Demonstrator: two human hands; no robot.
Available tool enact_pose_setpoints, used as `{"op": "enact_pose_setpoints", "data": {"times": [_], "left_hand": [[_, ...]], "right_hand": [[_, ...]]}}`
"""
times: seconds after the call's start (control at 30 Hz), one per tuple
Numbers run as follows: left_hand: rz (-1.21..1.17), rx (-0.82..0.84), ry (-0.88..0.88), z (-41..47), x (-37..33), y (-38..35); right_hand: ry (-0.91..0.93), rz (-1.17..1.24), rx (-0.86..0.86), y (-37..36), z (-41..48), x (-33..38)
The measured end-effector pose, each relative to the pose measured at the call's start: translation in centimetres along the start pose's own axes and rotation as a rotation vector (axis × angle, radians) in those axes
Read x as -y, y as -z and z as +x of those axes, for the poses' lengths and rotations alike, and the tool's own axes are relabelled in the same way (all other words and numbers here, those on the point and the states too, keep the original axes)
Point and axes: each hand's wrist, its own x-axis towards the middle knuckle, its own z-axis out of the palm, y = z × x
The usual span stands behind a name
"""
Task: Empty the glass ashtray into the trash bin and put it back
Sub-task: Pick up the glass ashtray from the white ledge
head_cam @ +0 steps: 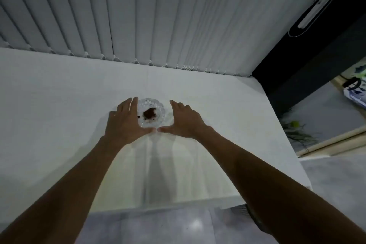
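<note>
Both hands' grip wide open, seemingly flanking glass ashtray (151, 112).

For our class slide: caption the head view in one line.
Both open hands, left hand and right hand, flank a glass ashtray holding dark debris on a white table.

no readable text, labels or numbers — none on any surface

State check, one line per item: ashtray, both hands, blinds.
ashtray: upright on the white table, not emptied, dark debris in the bowl
left hand: open, fingers spread, at the ashtray's left side; contact cannot be told
right hand: open, at the ashtray's right side, thumb tip close to the left thumb
blinds: closed, slats hanging down to the table's far edge
</note>
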Motion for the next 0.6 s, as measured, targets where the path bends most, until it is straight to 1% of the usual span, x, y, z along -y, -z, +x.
{"op": "enact_pose_setpoints", "data": {"times": [0.07, 0.2, 0.37, 0.47, 0.6], "left_hand": [[-0.012, -0.026, 0.010, 0.9, 0.4, -0.8], [-0.019, 0.023, 0.025, 2.4, 1.7, -2.0], [-0.035, 0.011, -0.057, 3.4, 3.3, -2.6], [-0.114, 0.030, -0.090, 4.0, 3.5, -2.8], [-0.226, -0.004, -0.142, 4.3, 3.9, -2.9]], "right_hand": [[-0.001, 0.031, -0.019, -0.6, 1.5, -0.1], [0.033, 0.101, -0.017, -2.7, 4.0, 0.0], [0.113, 0.123, -0.078, -3.4, 5.4, -0.4], [0.170, 0.107, -0.079, -3.4, 5.9, -0.5], [0.231, 0.111, -0.074, -3.3, 6.5, -0.7]]}}
